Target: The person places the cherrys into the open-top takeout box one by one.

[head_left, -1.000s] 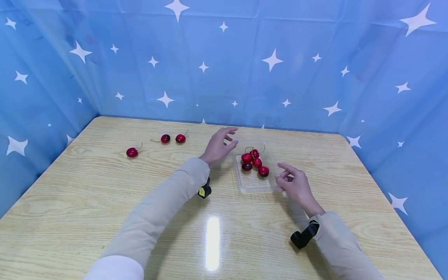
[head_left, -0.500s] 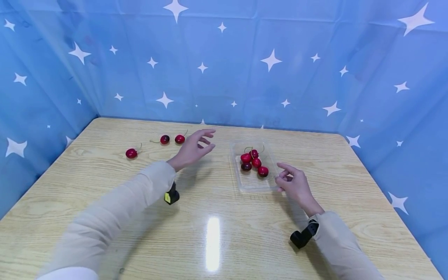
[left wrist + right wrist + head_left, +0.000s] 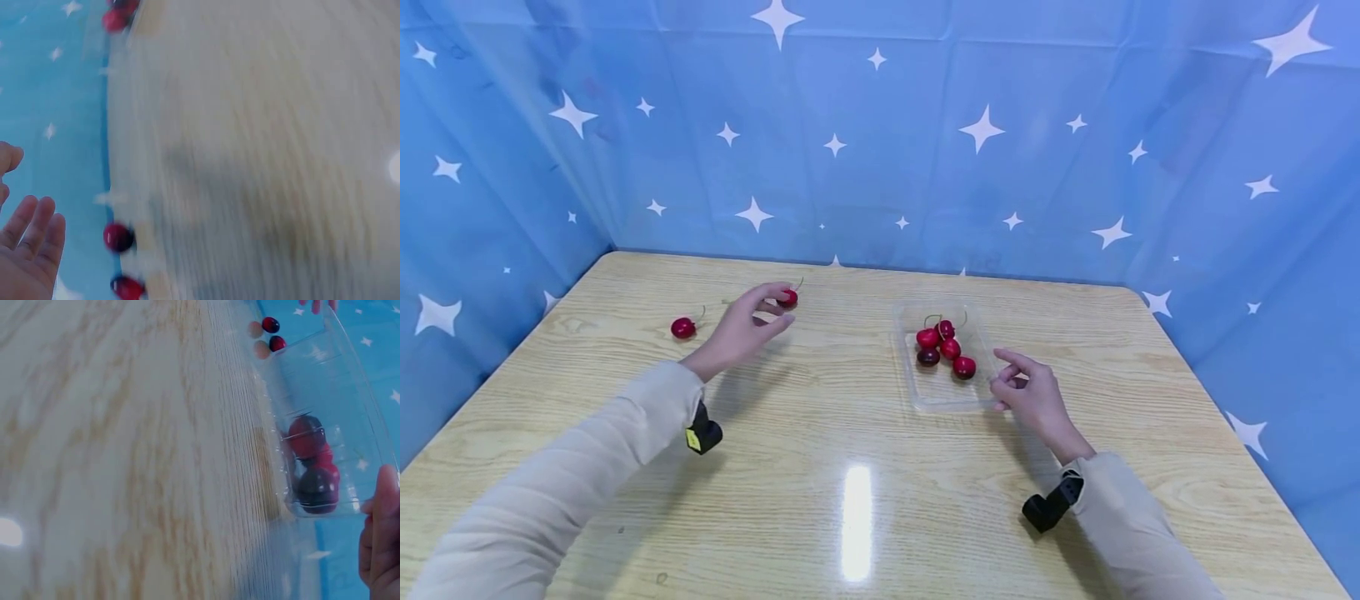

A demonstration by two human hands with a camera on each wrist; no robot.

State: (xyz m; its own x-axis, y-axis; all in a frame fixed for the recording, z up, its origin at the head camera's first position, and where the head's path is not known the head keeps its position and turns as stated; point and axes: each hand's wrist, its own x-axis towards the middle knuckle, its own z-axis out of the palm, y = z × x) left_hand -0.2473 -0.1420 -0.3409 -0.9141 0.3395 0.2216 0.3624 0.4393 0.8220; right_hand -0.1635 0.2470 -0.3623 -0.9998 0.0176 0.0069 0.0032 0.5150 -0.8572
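Note:
In the head view my left hand (image 3: 739,332) hovers over the back left of the table, fingers spread apart from the thumb with nothing held. Its fingertips overlap a red cherry (image 3: 788,300) with a stem. Another cherry is hidden behind this hand. Farther left lies a third stemmed cherry (image 3: 682,327). The left wrist view shows two dark red cherries (image 3: 119,237) near the open fingers (image 3: 49,240). My right hand (image 3: 1036,402) pinches the right rim of a clear plastic box (image 3: 942,400) between thumb and fingers. Several cherries (image 3: 951,349) sit inside the box, grouped toward its middle.
The light wooden table (image 3: 925,500) runs back to a blue curtain (image 3: 880,150) printed with white stars. A black wrist camera (image 3: 703,431) hangs under the left wrist, another (image 3: 1049,503) under the right. A bright reflection marks the table's front middle.
My left hand has moved left from beside the box to the loose cherries, now covering one of them. The right hand and the box have stayed put.

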